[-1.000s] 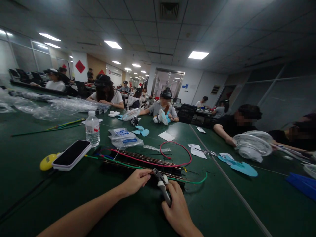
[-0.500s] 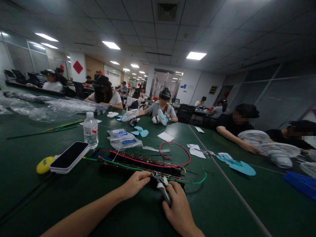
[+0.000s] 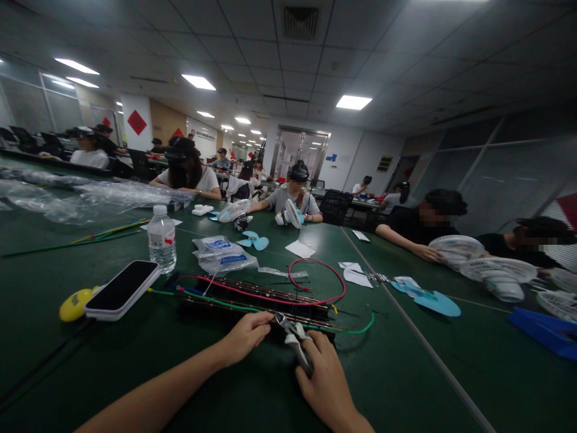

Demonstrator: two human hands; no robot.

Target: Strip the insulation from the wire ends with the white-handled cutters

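My right hand [image 3: 328, 376] is closed round the grey-and-white handles of a pair of pliers [image 3: 295, 341]. The metal jaws point away and left, close to the fingertips of my left hand [image 3: 246, 340]. Thumb and forefinger of that hand are pinched together; whatever lies between them is too small to make out. Just beyond both hands lie long dark strips with copper-coloured bars [image 3: 265, 293]. A green wire [image 3: 216, 305] runs along them and curls up at the right end. Across their far side a red wire [image 3: 331, 300] bends into a wide loop.
At left are a phone [image 3: 121, 290], a yellow object [image 3: 74, 305] and a water bottle [image 3: 161, 240]. Plastic bags [image 3: 223, 255], blue fan blades [image 3: 255, 240] and paper [image 3: 300, 249] lie farther back. Rightward are a blue tray [image 3: 543, 334] and co-workers handling white fan parts [image 3: 498, 273].
The view has turned slightly to the right. Both hands and the pliers keep nearly the same pose at the strips. At right, a co-worker's arm and the fan parts have shifted a little.
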